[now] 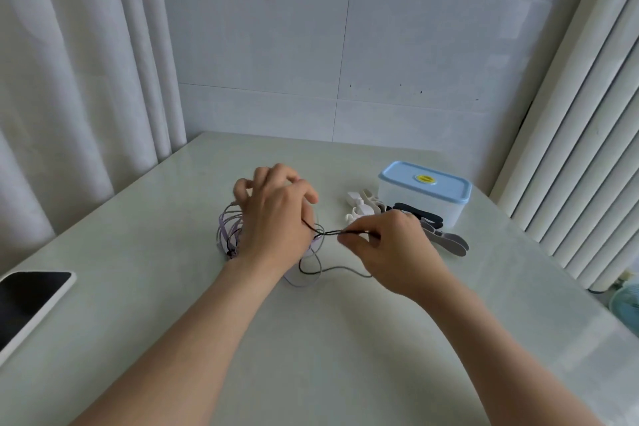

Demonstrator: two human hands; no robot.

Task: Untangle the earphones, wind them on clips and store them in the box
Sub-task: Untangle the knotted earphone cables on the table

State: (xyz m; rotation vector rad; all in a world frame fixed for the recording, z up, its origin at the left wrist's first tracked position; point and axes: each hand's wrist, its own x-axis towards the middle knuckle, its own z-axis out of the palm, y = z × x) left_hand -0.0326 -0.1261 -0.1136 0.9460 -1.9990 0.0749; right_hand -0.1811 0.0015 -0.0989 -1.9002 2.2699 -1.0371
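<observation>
Centrally, left hand (275,218), right hand (392,249) pinch earphones (228,229), box (423,199) near table (532,245) edge

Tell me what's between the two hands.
Head view: a short stretch of black earphone cord spans from the left hand to the right hand, which pinches it.
</observation>
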